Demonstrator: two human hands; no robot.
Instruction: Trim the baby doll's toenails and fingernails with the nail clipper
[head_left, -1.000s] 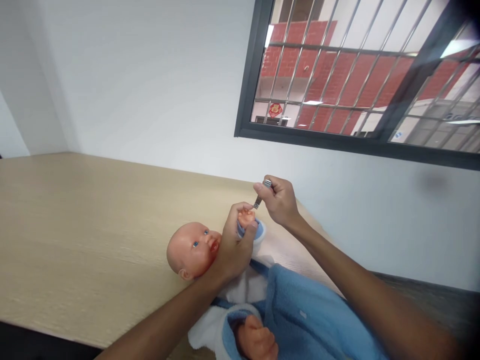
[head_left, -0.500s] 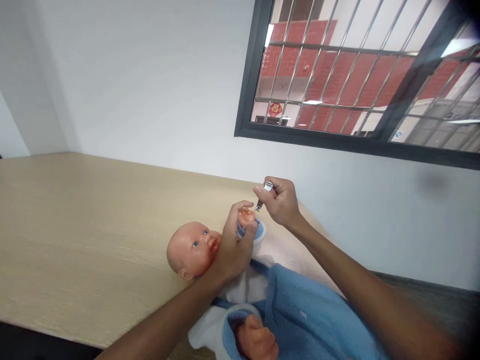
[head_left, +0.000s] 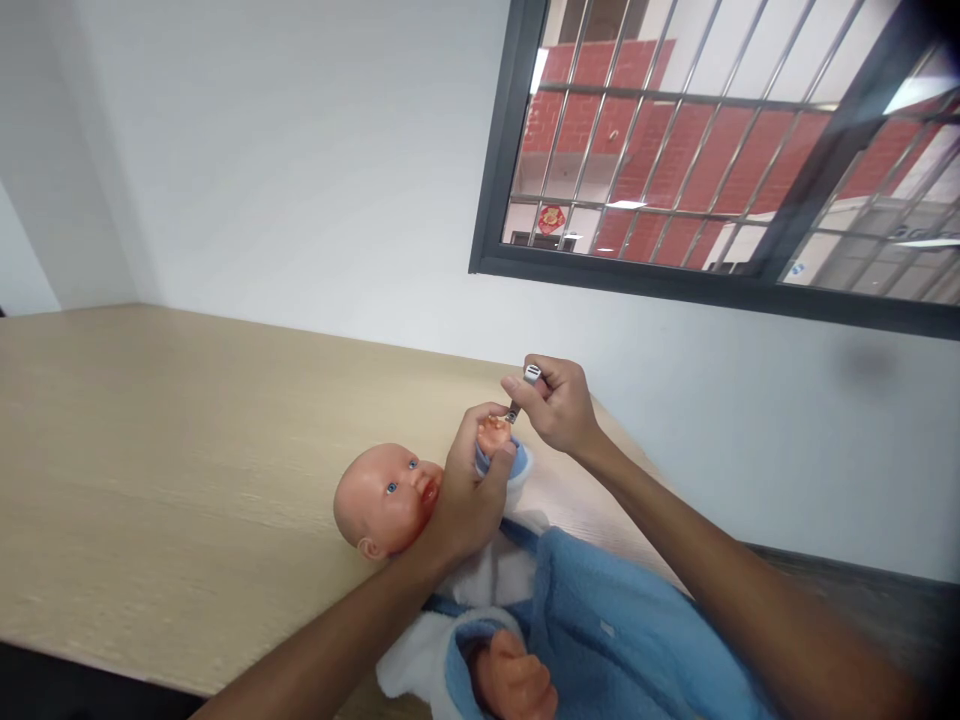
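A baby doll in a blue and white fleecy outfit lies on its back on the table. My left hand is closed around the doll's raised hand, thumb on the near side, fingers behind. Pinched in my right hand is a silver nail clipper; its jaws point down and sit at the doll's fingertips. Whether the jaws touch a finger, I cannot tell. The doll's other hand sticks out of its cuff near the bottom. My left forearm hides part of the doll's neck and chest.
The pale wooden table runs along a white wall. A dark-framed window with metal bars is at the upper right. Dark floor shows beyond the table's right edge.
My right hand has shifted slightly left, bringing the nail clipper's jaws from just beside the doll's hand to its fingertips. My left hand and the doll stay where they were.
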